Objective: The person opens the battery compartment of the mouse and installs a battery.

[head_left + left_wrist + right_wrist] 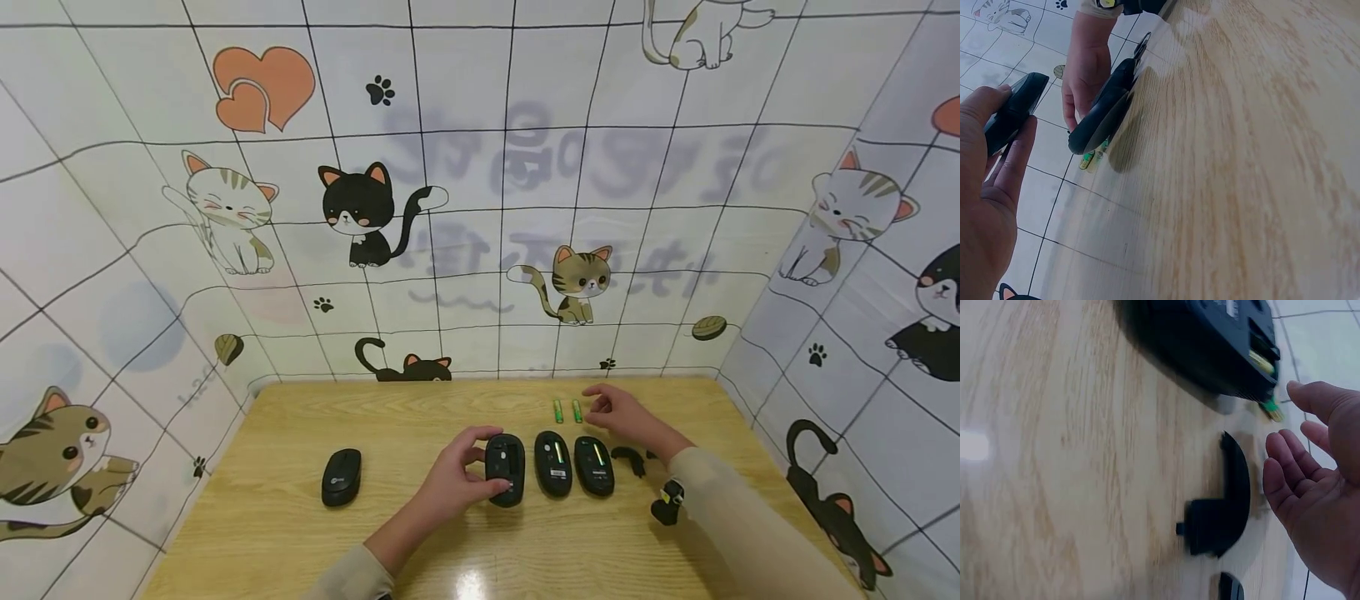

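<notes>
In the head view my left hand (453,479) grips a black computer mouse (506,468), underside up, between thumb and fingers. Its battery slot looks bare. The left wrist view shows this mouse (1017,114) raised off the table. My right hand (622,414) reaches beside two green batteries (577,411) at the back of the table. In the right wrist view its thumb and fingers (1282,456) are apart and hold nothing. Two more mice, the nearer one (552,464) and the farther one (594,466), lie underside up with a battery showing in each.
Black battery covers (630,458) lie right of the mice, under my right forearm; one shows closely in the right wrist view. A fourth mouse (341,477) rests upright at left on the wooden table (262,467). A cat-print curtain (465,183) surrounds the table's back and sides.
</notes>
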The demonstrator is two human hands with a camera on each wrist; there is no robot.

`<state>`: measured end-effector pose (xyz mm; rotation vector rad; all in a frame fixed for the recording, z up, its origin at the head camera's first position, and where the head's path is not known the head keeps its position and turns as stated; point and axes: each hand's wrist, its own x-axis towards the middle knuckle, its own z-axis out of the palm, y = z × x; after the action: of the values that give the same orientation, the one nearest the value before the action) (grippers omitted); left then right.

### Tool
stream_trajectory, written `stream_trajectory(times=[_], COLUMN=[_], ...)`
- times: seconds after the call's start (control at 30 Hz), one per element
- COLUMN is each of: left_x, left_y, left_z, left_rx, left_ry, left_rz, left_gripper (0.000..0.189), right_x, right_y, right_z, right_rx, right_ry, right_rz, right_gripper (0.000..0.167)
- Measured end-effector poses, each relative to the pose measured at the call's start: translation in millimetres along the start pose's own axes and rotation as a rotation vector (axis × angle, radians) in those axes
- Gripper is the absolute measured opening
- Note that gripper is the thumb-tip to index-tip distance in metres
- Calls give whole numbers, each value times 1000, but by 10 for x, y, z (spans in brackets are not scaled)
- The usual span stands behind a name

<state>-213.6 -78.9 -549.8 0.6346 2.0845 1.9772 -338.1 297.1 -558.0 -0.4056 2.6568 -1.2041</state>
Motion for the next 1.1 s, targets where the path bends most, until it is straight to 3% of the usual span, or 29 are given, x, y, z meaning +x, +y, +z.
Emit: stream_trajectory(times=[0.1,0.33,0.57,0.73,1.1], left_x=[-2,-3,-6,-5,-7], left_y=[4,9,3,-16,-42], left_z=[5,1,-10,-18,-26], left_rx=[-7,2,-6,-8,-6], left_ry=[-2,1,-3,-6,-4], left_rz=[-3,-8,-9,-7,-10], left_gripper=[76,77,76,76,79], right_x=[48,104,167,149,108], right_y=[-38,-74,-69,-96,-109], right_z=[42,88,121,105,123], right_rx=[12,1,-3,14,63], right_ry=[-16,-31,-37,-45,14], right_rz=[16,-30,17,7,55], right_gripper=[54,52,45,42,47])
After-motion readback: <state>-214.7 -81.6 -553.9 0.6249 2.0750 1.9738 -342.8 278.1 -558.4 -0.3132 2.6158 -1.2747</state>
